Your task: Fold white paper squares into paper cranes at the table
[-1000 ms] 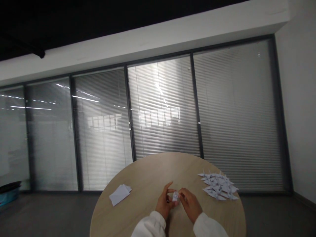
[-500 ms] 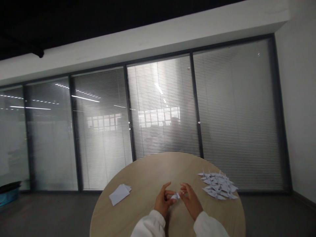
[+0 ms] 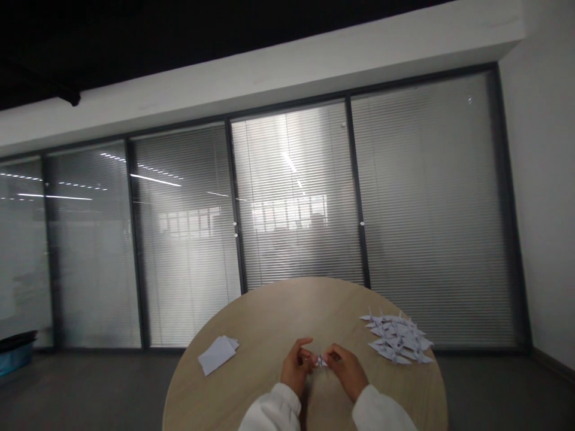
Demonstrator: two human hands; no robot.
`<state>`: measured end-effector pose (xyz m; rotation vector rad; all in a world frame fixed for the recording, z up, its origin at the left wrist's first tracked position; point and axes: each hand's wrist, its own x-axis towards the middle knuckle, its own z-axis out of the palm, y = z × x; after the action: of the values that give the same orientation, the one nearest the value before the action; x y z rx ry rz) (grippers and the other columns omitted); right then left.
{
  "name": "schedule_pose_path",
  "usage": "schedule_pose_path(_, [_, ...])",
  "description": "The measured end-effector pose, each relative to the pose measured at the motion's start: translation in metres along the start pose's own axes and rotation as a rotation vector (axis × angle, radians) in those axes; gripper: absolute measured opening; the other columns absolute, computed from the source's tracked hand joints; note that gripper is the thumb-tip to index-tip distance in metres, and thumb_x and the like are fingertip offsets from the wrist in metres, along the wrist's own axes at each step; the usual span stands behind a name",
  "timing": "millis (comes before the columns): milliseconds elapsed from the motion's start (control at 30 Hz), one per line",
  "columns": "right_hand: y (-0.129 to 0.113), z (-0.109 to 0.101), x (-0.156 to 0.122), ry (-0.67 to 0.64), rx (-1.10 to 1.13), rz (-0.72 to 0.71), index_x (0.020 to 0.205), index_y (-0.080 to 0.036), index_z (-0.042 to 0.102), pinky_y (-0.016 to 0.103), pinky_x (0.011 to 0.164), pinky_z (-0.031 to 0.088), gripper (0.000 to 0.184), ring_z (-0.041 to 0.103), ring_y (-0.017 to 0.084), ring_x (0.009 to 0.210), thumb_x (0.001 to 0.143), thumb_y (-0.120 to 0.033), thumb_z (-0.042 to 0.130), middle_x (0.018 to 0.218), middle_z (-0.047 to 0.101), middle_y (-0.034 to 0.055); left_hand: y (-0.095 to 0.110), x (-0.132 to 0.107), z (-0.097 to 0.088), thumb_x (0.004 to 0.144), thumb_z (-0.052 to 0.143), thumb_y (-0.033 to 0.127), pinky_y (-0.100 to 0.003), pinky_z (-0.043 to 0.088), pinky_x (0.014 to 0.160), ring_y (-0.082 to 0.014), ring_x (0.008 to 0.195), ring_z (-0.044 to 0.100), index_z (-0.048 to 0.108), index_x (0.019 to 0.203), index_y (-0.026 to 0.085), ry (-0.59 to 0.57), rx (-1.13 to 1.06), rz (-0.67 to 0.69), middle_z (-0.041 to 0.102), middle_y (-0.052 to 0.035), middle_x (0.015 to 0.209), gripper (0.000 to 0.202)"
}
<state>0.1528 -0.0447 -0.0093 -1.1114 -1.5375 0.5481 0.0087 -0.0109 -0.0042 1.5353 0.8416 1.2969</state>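
A small folded white paper piece [image 3: 320, 361] sits between my two hands, above the near middle of the round table. My left hand [image 3: 296, 366] pinches its left side with thumb and fingers, the index finger arched above. From the other side, my right hand [image 3: 345, 368] closes its fingertips on the paper's right end. Much of the paper is covered by the fingers, so its exact folded shape cannot be made out. To the right lies a pile of folded white paper cranes [image 3: 398, 339]. Flat sheets of white paper [image 3: 218, 354] lie on the left.
The round wooden table [image 3: 265, 317] has its curved far edge near a glass partition [image 3: 296, 239] with blinds. A blue container with a dark rim [image 3: 17, 354] stands on the floor at far left.
My right hand's raised fingers have come down and closed on the paper. My left index finger has lowered a little. The crane pile and the sheets have stayed put.
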Motion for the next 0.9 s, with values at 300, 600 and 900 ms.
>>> schedule_pose_path(300, [-0.005,-0.004,0.002,-0.073,0.218,0.087,0.064,-0.017,0.054,0.021,0.05,0.036,0.034,0.049,0.011,0.053,0.069,-0.051,0.05,0.056,0.055,-0.0019,-0.003,0.003,-0.006,0.047,0.074,0.041,-0.021,0.038,0.048,-0.0102,0.048,0.053,0.055,0.09,0.017,-0.067,-0.201,-0.154,0.06,0.0008,0.056,0.053])
schedule_pose_path(600, [0.005,0.001,0.004,-0.12,0.537,0.232,0.065,-0.016,0.055,0.021,0.049,0.037,0.039,0.05,0.01,0.052,0.059,-0.054,0.059,0.055,0.053,-0.0026,-0.001,0.002,-0.002,0.043,0.076,0.038,-0.015,0.035,0.042,-0.0074,0.046,0.051,0.055,0.089,0.016,0.045,-0.302,-0.299,0.057,0.0034,0.052,0.055])
schedule_pose_path(900, [0.007,0.001,0.004,-0.08,0.671,0.304,0.064,-0.016,0.055,0.021,0.049,0.036,0.034,0.049,0.009,0.048,0.058,-0.048,0.063,0.052,0.052,-0.0038,-0.002,0.001,-0.003,0.047,0.077,0.026,-0.013,0.04,0.041,-0.0071,0.045,0.055,0.053,0.089,0.017,0.099,-0.439,-0.387,0.061,0.0024,0.054,0.049])
